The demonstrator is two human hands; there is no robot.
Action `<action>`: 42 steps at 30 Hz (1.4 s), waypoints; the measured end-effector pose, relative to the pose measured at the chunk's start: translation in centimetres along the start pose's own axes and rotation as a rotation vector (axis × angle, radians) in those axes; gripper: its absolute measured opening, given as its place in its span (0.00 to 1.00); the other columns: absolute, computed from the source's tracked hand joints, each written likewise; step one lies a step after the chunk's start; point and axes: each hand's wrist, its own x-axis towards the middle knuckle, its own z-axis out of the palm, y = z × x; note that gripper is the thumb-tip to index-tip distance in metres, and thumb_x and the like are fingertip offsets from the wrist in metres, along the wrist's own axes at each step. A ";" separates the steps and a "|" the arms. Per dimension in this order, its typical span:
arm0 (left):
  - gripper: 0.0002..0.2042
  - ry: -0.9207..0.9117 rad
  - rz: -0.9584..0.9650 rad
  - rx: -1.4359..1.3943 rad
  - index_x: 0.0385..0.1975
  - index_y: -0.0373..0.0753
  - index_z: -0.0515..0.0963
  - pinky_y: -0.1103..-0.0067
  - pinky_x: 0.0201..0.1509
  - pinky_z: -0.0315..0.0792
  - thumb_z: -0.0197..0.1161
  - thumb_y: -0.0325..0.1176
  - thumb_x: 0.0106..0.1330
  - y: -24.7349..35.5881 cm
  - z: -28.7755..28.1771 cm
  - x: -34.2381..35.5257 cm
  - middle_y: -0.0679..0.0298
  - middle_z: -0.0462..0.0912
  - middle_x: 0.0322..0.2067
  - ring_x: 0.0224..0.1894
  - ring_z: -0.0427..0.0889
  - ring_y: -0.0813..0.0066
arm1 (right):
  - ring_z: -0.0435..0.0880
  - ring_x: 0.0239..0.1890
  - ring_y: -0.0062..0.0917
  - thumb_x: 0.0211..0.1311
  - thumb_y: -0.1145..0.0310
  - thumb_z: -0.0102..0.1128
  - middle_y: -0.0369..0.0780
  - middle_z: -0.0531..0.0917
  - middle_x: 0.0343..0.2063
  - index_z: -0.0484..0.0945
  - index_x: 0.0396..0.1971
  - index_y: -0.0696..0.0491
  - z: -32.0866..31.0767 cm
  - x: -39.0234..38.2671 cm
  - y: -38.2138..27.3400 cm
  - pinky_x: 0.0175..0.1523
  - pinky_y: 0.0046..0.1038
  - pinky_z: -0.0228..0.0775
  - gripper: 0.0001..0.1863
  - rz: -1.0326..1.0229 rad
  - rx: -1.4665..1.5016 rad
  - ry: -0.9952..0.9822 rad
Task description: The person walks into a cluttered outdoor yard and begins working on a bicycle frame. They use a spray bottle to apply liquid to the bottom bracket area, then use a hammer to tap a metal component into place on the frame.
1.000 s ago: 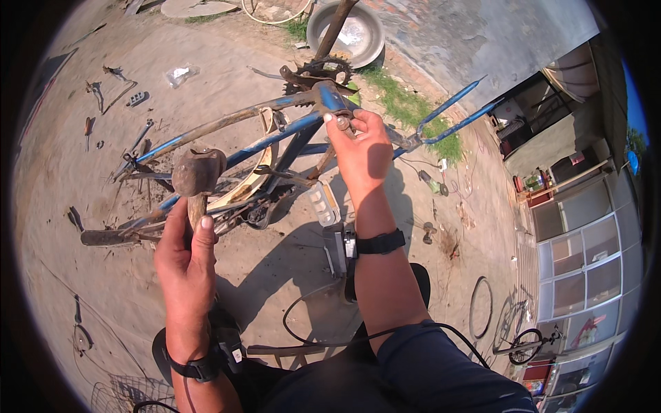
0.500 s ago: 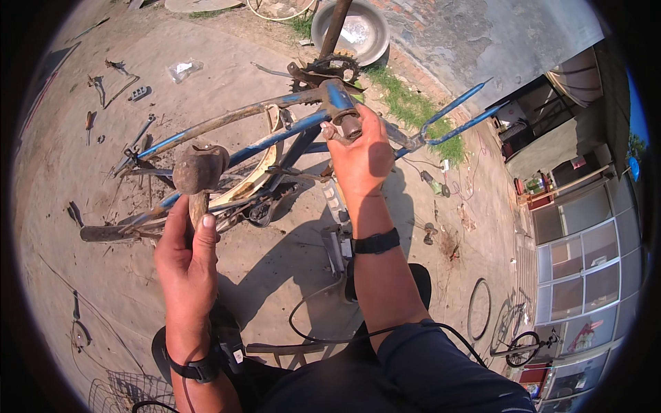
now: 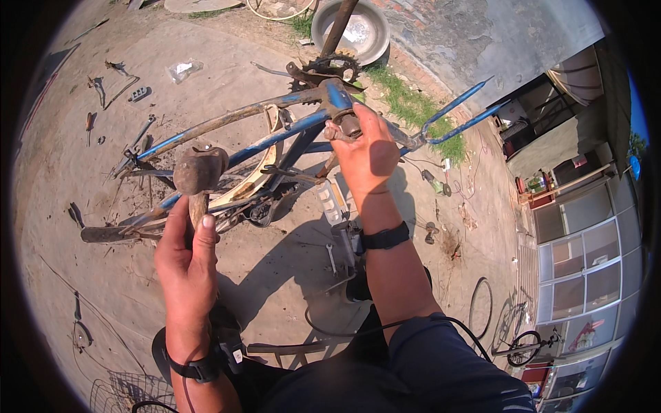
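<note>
A mallet (image 3: 195,172) with a worn, rounded head stands upright in my left hand (image 3: 186,261), which is closed round its wooden handle. Over the ground lies a scuffed blue bicycle frame (image 3: 279,135), rusty in places. My right hand (image 3: 372,158) reaches to the frame's bottom bracket shell (image 3: 337,98). Its thumb and fingers close about a rusty cylindrical metal part (image 3: 350,124) at the shell's near end; the palm hides some of the grip. Beyond the shell sits a toothed chainring (image 3: 336,65). The mallet head is apart from the shell, to its left.
A wrench (image 3: 331,259) and a grey tray-like piece (image 3: 333,203) lie below the frame. Loose tools, including a screwdriver (image 3: 89,127), are scattered at left. A metal basin (image 3: 375,34) is at the back. Blue fork blades (image 3: 454,103) stick out rightward. A dark cable (image 3: 313,322) crosses near my legs.
My right wrist and forearm have shifted a little right, while the fingers stay at the cylindrical part. The wrench on the ground now shows. My left hand and the mallet look unmoved.
</note>
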 end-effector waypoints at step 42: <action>0.19 -0.008 -0.133 -0.020 0.49 0.37 0.80 0.74 0.54 0.72 0.55 0.48 0.79 2.3 18.2 6.3 0.57 0.88 0.46 0.50 0.85 0.69 | 0.75 0.26 0.11 0.77 0.55 0.58 0.32 0.84 0.32 0.85 0.43 0.55 -4.1 -12.2 11.9 0.32 0.17 0.67 0.17 0.853 0.954 -0.689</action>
